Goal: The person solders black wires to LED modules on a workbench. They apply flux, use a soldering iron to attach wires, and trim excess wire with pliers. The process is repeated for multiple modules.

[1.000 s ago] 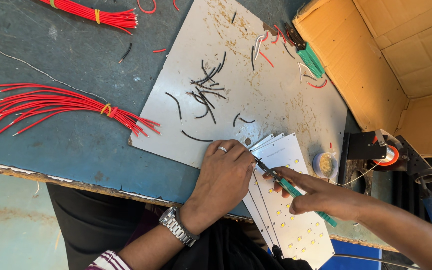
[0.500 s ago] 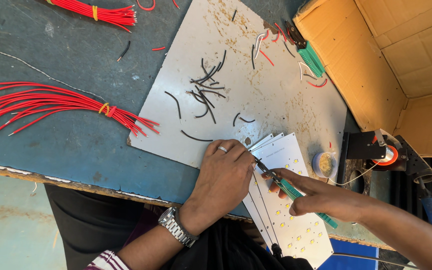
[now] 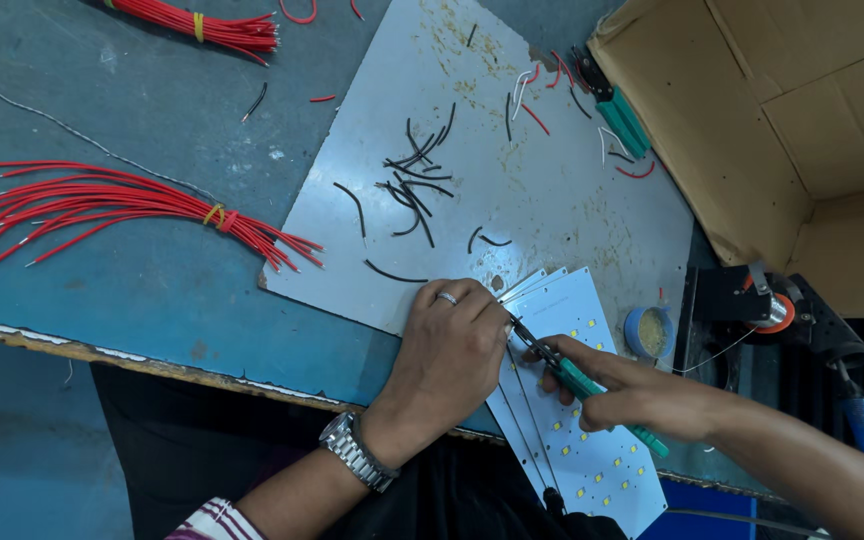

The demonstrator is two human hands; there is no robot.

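While half full, paste tin [image 3: 649,332].

A fanned stack of white LED boards [image 3: 582,420] lies at the near edge of the blue workbench, each a long rectangular panel dotted with small yellow chips in rows. The boards overlap like cards, their top corners spread just beside the grey metal sheet, their lower ends hanging past the bench edge. Green-handled pliers [image 3: 577,378] lie slanted across the top board, dark slim nose pointing up and left, handle trailing down and right. The nose tip sits right at the upper left edge of the stack, on something too small to make out.
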